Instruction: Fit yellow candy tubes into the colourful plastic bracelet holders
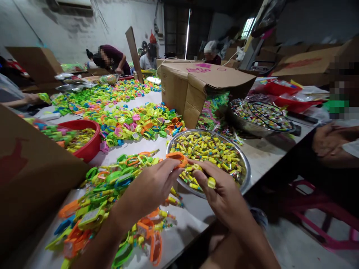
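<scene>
My left hand (153,183) is closed on an orange plastic piece (178,158), shaped like a ring or watch band. Just to its right, my right hand (217,183) pinches a small yellow piece (211,182) between its fingers, over the near rim of a metal bowl (247,168). Small yellow tubes (206,147) with coloured bits fill that bowl. A pile of green, orange and blue plastic pieces with yellow tubes (95,213) lies on the table below and left of my left hand.
A red basin (97,140) and a cardboard box (33,179) stand at the left. Behind are loose colourful pieces (140,121), a large carton (179,87) and another filled bowl (258,129). Several people are around the table; a pink stool (322,213) stands at the right.
</scene>
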`<state>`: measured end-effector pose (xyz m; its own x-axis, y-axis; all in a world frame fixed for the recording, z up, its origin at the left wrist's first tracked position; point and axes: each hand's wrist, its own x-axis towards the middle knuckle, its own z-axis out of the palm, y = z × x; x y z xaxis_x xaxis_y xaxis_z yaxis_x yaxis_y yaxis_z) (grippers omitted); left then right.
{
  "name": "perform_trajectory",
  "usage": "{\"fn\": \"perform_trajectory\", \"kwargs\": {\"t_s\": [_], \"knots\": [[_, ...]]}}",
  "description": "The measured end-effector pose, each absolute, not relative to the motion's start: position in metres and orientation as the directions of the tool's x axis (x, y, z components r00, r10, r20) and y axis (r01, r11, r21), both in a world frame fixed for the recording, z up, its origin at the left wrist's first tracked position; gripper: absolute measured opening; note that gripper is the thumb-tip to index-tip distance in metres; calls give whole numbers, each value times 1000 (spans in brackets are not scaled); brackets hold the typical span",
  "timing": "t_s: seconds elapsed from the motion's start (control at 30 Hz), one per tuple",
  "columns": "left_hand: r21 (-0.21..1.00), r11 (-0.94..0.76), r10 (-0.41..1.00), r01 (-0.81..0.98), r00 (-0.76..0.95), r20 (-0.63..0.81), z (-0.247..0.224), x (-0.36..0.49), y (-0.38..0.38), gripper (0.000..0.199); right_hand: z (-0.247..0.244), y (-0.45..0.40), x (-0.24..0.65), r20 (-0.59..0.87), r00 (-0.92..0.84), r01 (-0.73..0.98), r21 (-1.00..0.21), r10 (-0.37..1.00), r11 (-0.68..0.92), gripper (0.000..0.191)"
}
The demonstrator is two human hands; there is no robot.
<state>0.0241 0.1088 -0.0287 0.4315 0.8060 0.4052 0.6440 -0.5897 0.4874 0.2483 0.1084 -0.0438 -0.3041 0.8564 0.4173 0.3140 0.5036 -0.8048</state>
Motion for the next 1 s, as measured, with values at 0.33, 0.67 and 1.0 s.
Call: {"fn": "perform_trajectory", "kwargs": {"t_s": [0.33,0.67,1.0], "knots": [[165,-743,608,649,551,572,-36,27,115,13,-47,107,241,367,-337,304,-829,867,469,30],[-2,-798,475,602,632,612,-31,26,111,13,-36,107,255,-58,-369,-65,-994,928,-87,33],[-47,-721,474,691,542,694,-20,25,79,14,-42,105,237,-43,-478,-166,-977,878,-137,52]]}}
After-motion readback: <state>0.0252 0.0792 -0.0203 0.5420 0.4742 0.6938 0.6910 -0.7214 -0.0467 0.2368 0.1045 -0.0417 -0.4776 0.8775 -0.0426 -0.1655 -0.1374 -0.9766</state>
